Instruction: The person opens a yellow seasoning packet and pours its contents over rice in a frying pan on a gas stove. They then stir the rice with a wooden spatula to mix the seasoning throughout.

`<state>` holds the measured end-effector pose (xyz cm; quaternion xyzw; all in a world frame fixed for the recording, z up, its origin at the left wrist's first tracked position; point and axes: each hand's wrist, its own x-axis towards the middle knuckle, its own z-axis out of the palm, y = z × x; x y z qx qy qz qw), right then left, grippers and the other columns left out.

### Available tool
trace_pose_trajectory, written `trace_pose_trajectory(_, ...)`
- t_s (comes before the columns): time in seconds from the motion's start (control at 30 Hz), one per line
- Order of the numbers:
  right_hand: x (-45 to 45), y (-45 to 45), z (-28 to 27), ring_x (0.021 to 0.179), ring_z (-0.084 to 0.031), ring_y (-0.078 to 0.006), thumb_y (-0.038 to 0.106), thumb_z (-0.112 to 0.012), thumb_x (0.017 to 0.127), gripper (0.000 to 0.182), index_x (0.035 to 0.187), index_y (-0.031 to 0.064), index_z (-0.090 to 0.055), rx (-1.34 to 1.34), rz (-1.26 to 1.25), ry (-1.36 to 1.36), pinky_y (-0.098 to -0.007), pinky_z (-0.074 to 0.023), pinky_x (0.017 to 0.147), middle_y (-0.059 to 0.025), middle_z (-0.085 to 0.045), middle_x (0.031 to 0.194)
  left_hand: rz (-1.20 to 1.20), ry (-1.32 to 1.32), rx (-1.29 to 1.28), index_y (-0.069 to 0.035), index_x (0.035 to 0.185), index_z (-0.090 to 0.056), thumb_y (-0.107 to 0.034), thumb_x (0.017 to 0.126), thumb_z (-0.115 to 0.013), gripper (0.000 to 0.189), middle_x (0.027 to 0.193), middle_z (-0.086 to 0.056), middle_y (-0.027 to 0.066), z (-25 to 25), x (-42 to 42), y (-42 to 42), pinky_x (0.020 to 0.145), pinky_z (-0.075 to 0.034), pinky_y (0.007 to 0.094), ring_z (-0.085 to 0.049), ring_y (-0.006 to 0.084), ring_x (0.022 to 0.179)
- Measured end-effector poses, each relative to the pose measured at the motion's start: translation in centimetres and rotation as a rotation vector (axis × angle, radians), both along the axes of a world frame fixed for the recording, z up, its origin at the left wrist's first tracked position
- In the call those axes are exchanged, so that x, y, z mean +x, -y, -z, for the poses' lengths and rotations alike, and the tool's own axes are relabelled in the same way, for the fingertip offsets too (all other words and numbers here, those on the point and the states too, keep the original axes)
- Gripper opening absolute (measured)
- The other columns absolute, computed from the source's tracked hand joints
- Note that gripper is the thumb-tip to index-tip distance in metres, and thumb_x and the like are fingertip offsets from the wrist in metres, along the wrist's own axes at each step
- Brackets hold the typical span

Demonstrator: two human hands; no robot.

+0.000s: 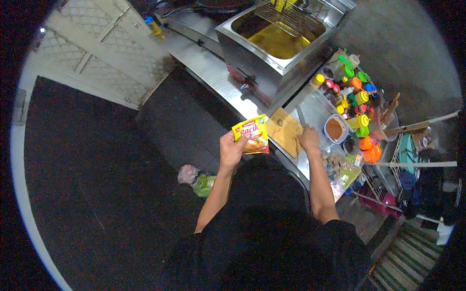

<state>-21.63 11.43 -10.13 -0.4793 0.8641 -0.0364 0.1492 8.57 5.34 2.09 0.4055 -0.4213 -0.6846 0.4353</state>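
Observation:
In my left hand (231, 151) is a yellow and red seasoning sachet (257, 136) that bears writing and a picture of food. The thumb presses on its front, and it is held up before the counter's front edge. My right hand (309, 139) grips a knife (300, 115) at the right edge of a wooden cutting board (285, 136). The knife's blade points away from me, and its handle is mostly covered by the fingers. A small round brownish piece (280, 122) lies on the board.
Beyond the board stands a deep fryer (251, 54) with yellow oil and a wire basket (287, 18). On the right are a tub of brown sauce (335, 129), several squeeze bottles (358, 121) and a plastic bag (336, 163). Plastic bags (204, 184) lie low at left.

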Motion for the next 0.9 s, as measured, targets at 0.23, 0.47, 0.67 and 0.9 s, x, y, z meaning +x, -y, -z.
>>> trace_pose_trajectory(0.23,-1.6,-1.5,4.1,0.102,-0.064,-0.0445,0.012,-0.067,0.084,0.044,0.126,0.0023,-0.057,-0.046,0.005,0.042,-0.0505,-0.0542,0.087,-0.0257,-0.062,0.109,-0.085,0.036,0.018,0.006,0.110,-0.068,-0.008,0.096,-0.067,0.020,0.098,-0.074,0.0103,-2.7,0.3,-0.3,0.076,-0.058,0.0294,-0.071,0.0144,0.082)
trace_pose_trajectory(0.47,-1.5,-1.9,3.7,0.098,-0.065,-0.0446,0.009,-0.056,0.088,0.052,0.139,0.0082,-0.050,-0.079,-0.097,0.023,-0.0514,-0.0556,0.084,-0.0236,-0.062,0.107,-0.201,-0.070,0.092,0.007,0.110,-0.068,-0.010,0.098,-0.065,0.022,0.098,-0.074,0.0121,-2.3,-1.1,-0.3,0.075,-0.059,0.0301,-0.072,0.0158,0.079)
trace_pose_trajectory(0.67,-2.2,-1.9,2.5,0.087,-0.068,-0.0438,0.010,-0.054,0.089,0.051,0.140,0.0097,-0.052,-0.151,-0.042,0.068,-0.0511,-0.0554,0.081,-0.0249,-0.066,0.098,-0.168,-0.094,0.127,0.007,0.108,-0.069,-0.009,0.096,-0.067,0.021,0.097,-0.075,0.0130,-2.3,-2.4,0.3,0.074,-0.060,0.0326,-0.073,0.0177,0.079)
trace_pose_trajectory(0.9,2.1,-6.4,-7.4,0.084,-0.068,-0.0423,0.016,-0.057,0.095,0.044,0.138,0.0109,-0.059,-0.273,0.069,0.574,-0.0482,-0.0542,0.080,-0.0246,-0.068,0.100,-0.102,0.250,-0.021,0.005,0.106,-0.071,-0.017,0.094,-0.071,0.025,0.092,-0.075,0.0112,-0.5,-3.5,0.3,0.074,-0.057,0.0292,-0.071,0.0152,0.080)
